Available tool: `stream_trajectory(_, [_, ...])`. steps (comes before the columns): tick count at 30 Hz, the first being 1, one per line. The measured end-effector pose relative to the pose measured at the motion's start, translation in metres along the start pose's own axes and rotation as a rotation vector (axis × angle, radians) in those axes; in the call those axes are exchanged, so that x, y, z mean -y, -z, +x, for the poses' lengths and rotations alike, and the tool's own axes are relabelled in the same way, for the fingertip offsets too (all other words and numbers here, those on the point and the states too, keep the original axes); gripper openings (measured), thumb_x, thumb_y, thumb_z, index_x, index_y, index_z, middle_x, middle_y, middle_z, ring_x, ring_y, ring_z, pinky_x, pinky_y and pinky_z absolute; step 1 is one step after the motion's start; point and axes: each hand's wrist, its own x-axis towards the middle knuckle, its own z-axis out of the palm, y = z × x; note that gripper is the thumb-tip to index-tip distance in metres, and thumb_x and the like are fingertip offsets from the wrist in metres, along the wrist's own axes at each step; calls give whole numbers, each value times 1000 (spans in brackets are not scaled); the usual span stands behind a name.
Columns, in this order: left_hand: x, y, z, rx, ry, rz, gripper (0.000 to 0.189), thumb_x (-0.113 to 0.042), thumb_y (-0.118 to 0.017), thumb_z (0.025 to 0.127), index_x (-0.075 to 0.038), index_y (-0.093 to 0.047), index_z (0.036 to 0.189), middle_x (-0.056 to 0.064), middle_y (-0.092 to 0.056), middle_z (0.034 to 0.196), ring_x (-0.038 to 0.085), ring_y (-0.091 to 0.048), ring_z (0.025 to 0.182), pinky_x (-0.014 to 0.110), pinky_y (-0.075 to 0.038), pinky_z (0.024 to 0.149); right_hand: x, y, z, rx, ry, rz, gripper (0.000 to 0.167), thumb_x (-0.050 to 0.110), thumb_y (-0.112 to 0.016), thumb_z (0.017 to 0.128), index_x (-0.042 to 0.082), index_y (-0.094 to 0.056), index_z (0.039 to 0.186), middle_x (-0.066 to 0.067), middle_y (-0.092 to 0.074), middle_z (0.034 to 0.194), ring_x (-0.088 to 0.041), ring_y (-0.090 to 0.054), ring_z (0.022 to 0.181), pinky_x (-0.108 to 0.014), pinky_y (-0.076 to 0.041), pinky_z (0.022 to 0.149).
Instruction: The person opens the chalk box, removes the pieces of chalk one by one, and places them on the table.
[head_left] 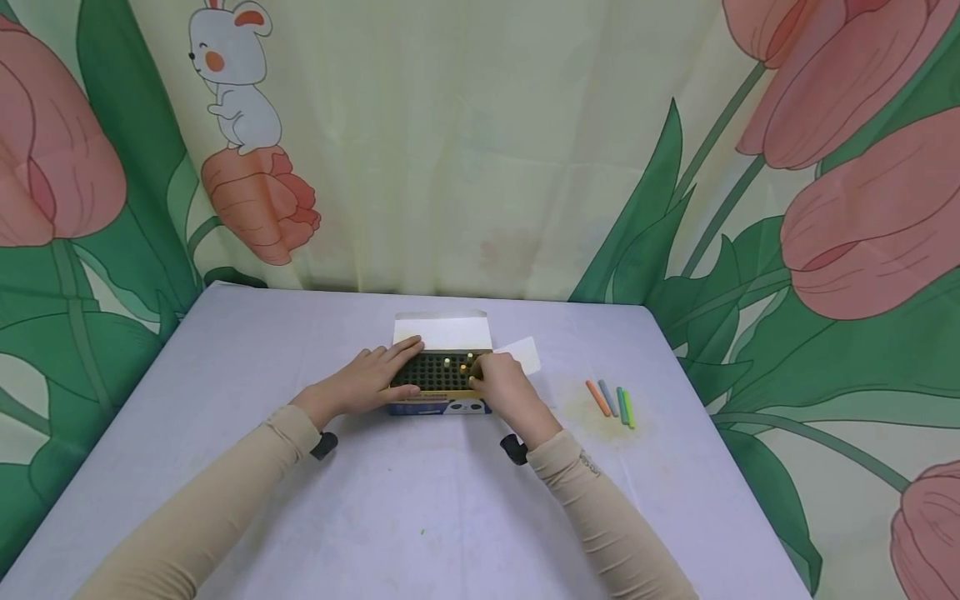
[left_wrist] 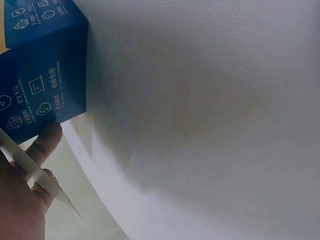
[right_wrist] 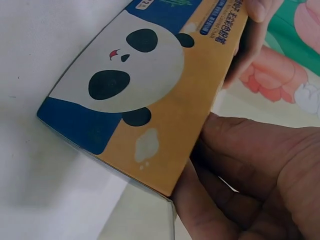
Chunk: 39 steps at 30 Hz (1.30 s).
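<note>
The box (head_left: 427,408) sits on the worktop (head_left: 360,508), its front blue and orange with a panda face, its white lid (head_left: 442,332) raised at the back and a white side flap (head_left: 527,354) sticking out at the right. Inside is a black holder (head_left: 432,375) full of round holes; a few chalk ends (head_left: 447,362) stand up from it toward the right. Of the hands, the left hand (head_left: 367,379) is spread wide, holding the box's left end between thumb and fingers. The right hand (head_left: 504,382) has its fingers bent at the box's right end; whether they pinch a stick cannot be told. Apart to the right lie four loose chalk sticks (head_left: 622,406): orange, blue-grey, green and lime. Beyond hangs a curtain (head_left: 525,167) printed with tulips and a rabbit.
</note>
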Motion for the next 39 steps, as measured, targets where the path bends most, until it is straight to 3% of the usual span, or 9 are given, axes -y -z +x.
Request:
stream_trajectory(23, [0,0,0,1,3,-3,87,-69,-46,101,-22,-16,168,2,-12,175,46,-43,143,72,-27,115,-2,-4,-1,-36,67,-79,4,12,-68,101,8,-69,100,-8,-73,90,-16,-62,70,-30,-50,60])
stream_trajectory(39, [1,-1,1,-10,-3,6,86,-69,-46,102,-22,-17,168,3,-14,175,43,-46,141,68,-30,114,-4,-3,-2,-25,75,10,9,10,-65,102,8,-69,110,-10,-74,96,-15,-61,69,-29,-49,59])
